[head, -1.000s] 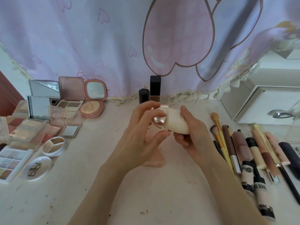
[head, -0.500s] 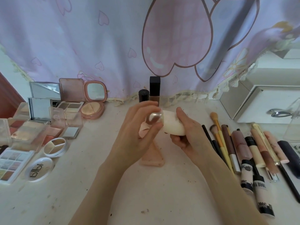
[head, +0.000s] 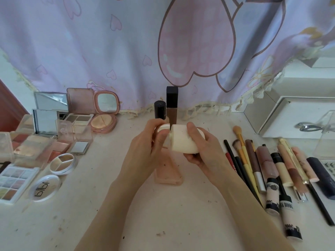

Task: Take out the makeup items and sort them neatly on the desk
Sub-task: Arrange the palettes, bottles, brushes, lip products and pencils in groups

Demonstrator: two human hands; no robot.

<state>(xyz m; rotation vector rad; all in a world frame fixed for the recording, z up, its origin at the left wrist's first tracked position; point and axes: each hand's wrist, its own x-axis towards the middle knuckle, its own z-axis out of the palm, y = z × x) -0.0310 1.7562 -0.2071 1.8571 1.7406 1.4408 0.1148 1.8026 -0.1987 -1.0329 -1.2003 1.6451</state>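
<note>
Both hands mid-air w/ cream bottle point(head: 183, 140): right hand point(head: 204, 153) grip wraps body, left hand point(head: 145, 153) pinches cap point(head: 162, 130). Slip risk: drops onto pink case point(head: 167, 171) right below bottle.

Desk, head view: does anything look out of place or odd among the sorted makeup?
One thing: a pink flat item lies alone mid-desk under the hands, apart from the palettes at left and the brushes and tubes at right. Dark specks dot the desk. Nothing looks spilled or broken.
</note>
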